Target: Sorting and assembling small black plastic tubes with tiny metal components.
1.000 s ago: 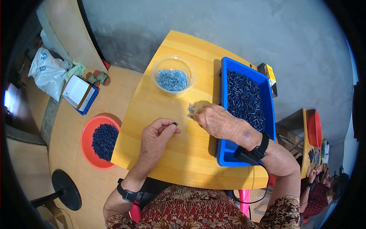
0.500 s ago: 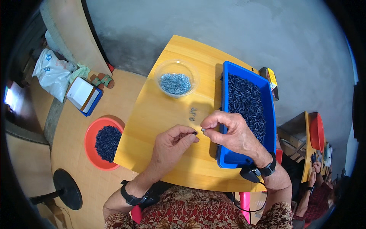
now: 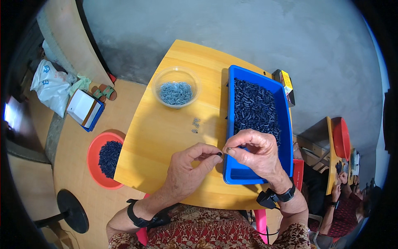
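Left hand [image 3: 186, 174] and right hand [image 3: 255, 155] meet, apparently pinching one small dark piece [image 3: 219, 154] near the table's [image 3: 166, 128] front edge; blue tray [image 3: 282, 124] right, clear bowl [image 3: 176, 88] behind.

A small box [image 3: 285, 84], yellow on top with a red patch and dark sides, sits at the far right edge of the table [image 3: 166, 133], just beyond the blue tray [image 3: 286, 137]. On the floor to the left lies a white plastic bag [image 3: 50, 85] with blue print, slumped and creased. Just beside it stands a flat open box [image 3: 85, 110], white inside with a blue rim.
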Tool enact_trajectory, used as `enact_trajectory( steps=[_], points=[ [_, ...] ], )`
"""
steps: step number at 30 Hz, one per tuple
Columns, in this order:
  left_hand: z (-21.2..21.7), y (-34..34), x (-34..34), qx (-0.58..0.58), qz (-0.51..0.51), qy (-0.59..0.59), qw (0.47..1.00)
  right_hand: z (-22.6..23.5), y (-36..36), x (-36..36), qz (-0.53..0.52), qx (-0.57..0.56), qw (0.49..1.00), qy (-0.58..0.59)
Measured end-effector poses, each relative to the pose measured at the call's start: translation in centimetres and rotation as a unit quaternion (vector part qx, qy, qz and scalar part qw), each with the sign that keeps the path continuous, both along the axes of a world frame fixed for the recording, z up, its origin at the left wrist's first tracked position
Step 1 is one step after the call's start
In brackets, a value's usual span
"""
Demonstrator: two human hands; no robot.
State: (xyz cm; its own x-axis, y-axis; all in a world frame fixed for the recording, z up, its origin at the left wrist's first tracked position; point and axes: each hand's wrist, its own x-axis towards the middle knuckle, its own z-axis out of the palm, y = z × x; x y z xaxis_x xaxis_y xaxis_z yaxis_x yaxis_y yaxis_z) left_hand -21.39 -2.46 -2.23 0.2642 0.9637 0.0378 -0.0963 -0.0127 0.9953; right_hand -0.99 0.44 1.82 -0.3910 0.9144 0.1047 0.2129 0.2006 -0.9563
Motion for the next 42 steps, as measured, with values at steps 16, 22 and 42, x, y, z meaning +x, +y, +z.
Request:
enact_trajectory(
  steps=[16,22,42],
  points=[
    [0.4,0.1,2.2,-0.024,-0.020,-0.037,0.999,-1.3,-1.7,0.6,-0.054,-0.263,0.905,0.330],
    [0.7,0.1,2.4,-0.037,-0.038,-0.038,0.998,-1.6,-2.1,0.9,-0.065,-0.302,0.873,0.377],
    [-0.6,0.0,3.0,-0.069,-0.021,-0.056,0.996,-2.0,-3.1,-0.1,-0.118,0.000,0.983,0.144]
  ],
)
